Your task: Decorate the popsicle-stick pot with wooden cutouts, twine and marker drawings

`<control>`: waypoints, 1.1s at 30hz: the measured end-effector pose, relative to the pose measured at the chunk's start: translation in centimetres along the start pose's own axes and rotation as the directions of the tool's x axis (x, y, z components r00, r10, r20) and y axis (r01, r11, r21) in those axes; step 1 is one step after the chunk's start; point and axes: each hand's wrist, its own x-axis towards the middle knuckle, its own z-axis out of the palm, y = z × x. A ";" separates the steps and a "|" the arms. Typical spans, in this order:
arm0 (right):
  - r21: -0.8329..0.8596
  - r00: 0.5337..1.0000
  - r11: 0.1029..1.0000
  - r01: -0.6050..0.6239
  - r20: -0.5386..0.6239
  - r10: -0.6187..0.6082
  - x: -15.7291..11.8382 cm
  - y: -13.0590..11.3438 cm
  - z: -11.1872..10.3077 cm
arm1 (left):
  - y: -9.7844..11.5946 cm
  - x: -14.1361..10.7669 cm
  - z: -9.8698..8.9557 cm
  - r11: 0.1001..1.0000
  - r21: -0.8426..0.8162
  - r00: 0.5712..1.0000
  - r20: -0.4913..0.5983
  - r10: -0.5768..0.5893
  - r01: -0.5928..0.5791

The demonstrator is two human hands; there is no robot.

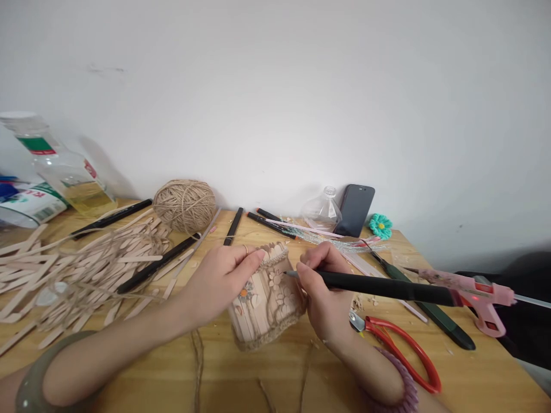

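Note:
My left hand (pixel 226 272) grips a small craft-stick container (pixel 253 321) by its upper left side. Twine trims the container's top and bottom edges, and wooden petal flowers decorate its front. One flower (pixel 245 291) on the left has grey petals and an orange centre. In my right hand (pixel 325 287) is a black marker pen (pixel 379 285), held in a writing grip. Its pointed tip is at the flowers on the container's right part; whether it touches them I cannot tell. My right hand's lower fingers are close to the container's right side.
Loose craft sticks (pixel 81 275) and a twine ball (pixel 184 205) lie left, near a glass bottle (pixel 81 183). Capped markers (pixel 159 264) lie about. At right are red-handled pliers (pixel 404 350), a pink glue gun (pixel 482 292) and a phone (pixel 357 209) against the wall.

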 end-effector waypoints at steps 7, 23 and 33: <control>0.002 1.000 1.000 0.005 -0.006 -0.005 -0.1 0.1 0.0 | -0.1 0.0 -0.1 1.000 -0.007 1.000 0.006 0.001 -0.001; 0.004 1.000 1.000 0.014 -0.007 -0.014 -0.2 0.0 -0.1 | 0.1 0.0 -0.1 1.000 0.001 1.000 0.004 -0.001 0.001; 0.029 0.998 1.000 -0.003 0.062 0.001 -0.2 0.1 -0.1 | -0.1 0.0 -0.1 1.000 0.009 1.000 0.004 -0.005 0.005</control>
